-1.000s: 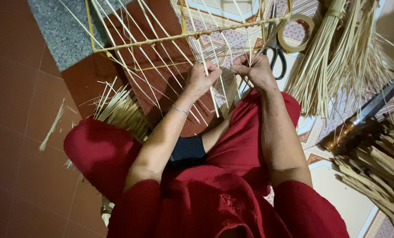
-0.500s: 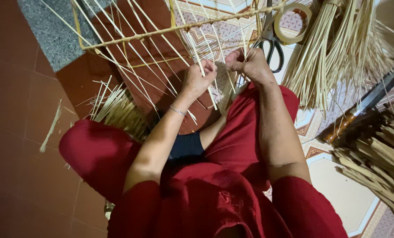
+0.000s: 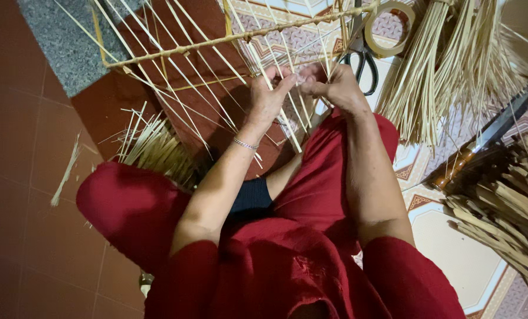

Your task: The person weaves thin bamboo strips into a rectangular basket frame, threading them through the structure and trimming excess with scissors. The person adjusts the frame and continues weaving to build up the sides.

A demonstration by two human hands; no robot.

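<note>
A bamboo frame (image 3: 175,50) of thin rods carries many pale slanting strips (image 3: 216,100) across it, above my lap. My left hand (image 3: 268,94) pinches one or two of these strips near the frame's right side, a thin bracelet on its wrist. My right hand (image 3: 334,87) meets it fingertip to fingertip, gripping the same cluster of strips. Both hands hover over my red-clothed knees (image 3: 323,177).
Black-handled scissors (image 3: 363,62) and a roll of tape (image 3: 389,28) lie just beyond my right hand. A bundle of pale strips (image 3: 447,71) fans out on the right; a knife with a wooden handle (image 3: 482,142) and darker bamboo slats (image 3: 506,212) lie further right. Loose strips (image 3: 151,145) sit left.
My hands and the frame sit slightly higher and closer together in view; the fingers have come together on the strips.
</note>
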